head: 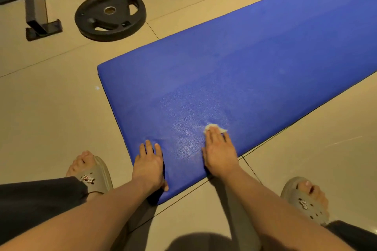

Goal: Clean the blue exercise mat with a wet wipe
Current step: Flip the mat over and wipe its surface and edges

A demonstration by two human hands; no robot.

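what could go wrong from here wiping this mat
1. The wipe is small and bunched under the right hand, so it may dry out or leave strips of the mat unwiped; only a wet patch by the hands shines.
2. The left hand presses flat beside that patch and might slide or smear it.
3. A plate lies on the floor off the mat's far corner; shuffling that way in open slippers risks a stubbed toe.

Gym, probably home one: weight plates (110, 16) on tiled floor (51, 112), steel equipment frame (35, 4).
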